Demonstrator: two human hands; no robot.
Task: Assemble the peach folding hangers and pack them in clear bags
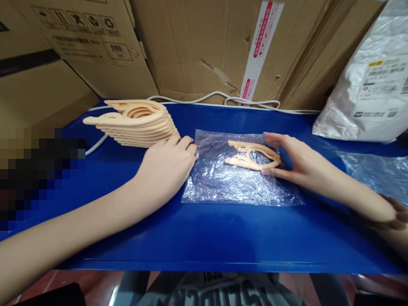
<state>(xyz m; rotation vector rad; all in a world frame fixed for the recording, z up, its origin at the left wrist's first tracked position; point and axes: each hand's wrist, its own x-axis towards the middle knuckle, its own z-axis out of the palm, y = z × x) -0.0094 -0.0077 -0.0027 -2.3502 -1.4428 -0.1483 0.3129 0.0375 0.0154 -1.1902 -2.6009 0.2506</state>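
A clear plastic bag lies flat on the blue table. Within its outline is a peach plastic piece, shaped like a large clip with two arms and a rounded end; whether film covers all of it I cannot tell. My left hand has its fingers curled together at the bag's left edge, pinching it. Thumb and forefinger of my right hand are spread around the piece's rounded end, the thumb touching near its lower side. Behind my left hand stands a stack of matching peach pieces.
Cardboard boxes line the back of the blue table. A white cable runs along their base. On the right are a white shipping bag and more clear plastic. A blurred dark patch covers the far left.
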